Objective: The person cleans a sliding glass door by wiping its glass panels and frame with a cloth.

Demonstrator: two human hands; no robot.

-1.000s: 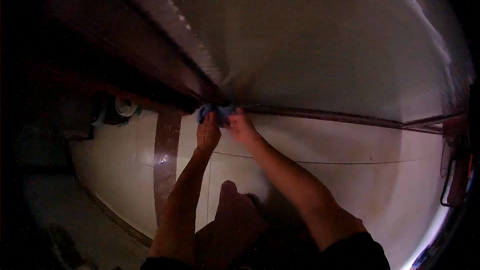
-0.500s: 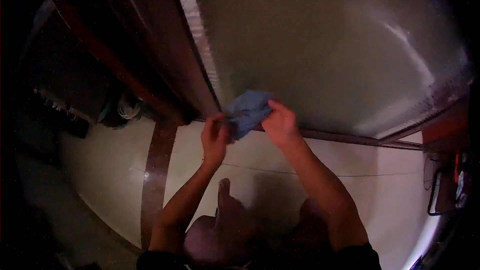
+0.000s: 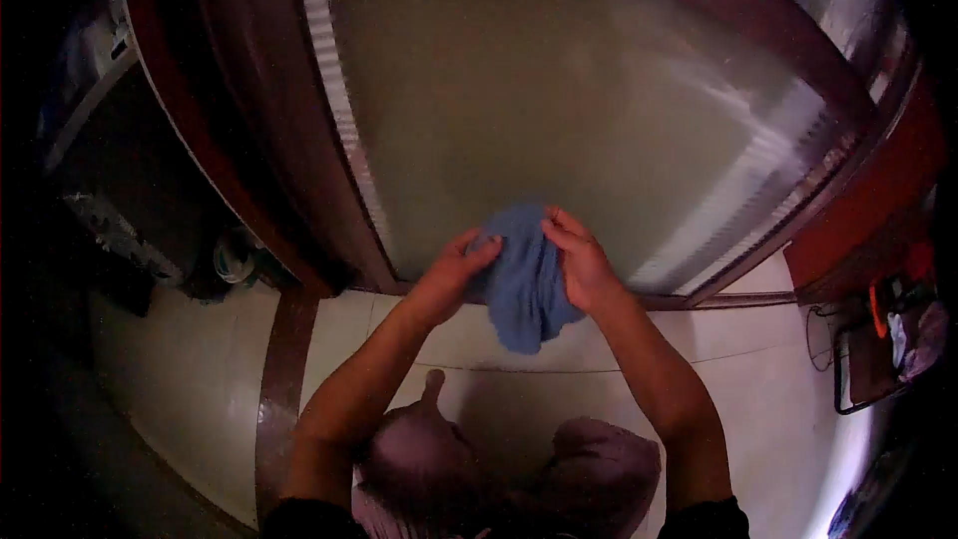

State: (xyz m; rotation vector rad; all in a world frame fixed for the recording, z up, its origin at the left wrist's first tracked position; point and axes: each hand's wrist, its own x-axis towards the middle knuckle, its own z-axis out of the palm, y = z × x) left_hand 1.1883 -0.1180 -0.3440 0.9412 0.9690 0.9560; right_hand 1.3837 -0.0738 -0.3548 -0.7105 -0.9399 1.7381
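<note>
A blue cloth (image 3: 529,284) hangs in loose folds between my two hands, in the middle of the head view. My left hand (image 3: 461,268) pinches its upper left edge, thumb on top. On the upper right edge, my right hand (image 3: 582,258) grips the cloth with thumb and fingers closed. The lower part of the cloth droops free above the pale floor. Behind it stands a framed glass door panel (image 3: 559,110), apart from the cloth as far as I can judge.
Dark wooden framing (image 3: 289,140) edges the glass on the left. A brown strip (image 3: 282,369) crosses the tiled floor (image 3: 399,324). At the right stands a small black-framed rack (image 3: 863,369) with items on it. Dark objects (image 3: 130,200) crowd the left side.
The cloth has gone from bunched up to spread and hanging down between my hands. The view has shifted, showing more of the door's top and right side.
</note>
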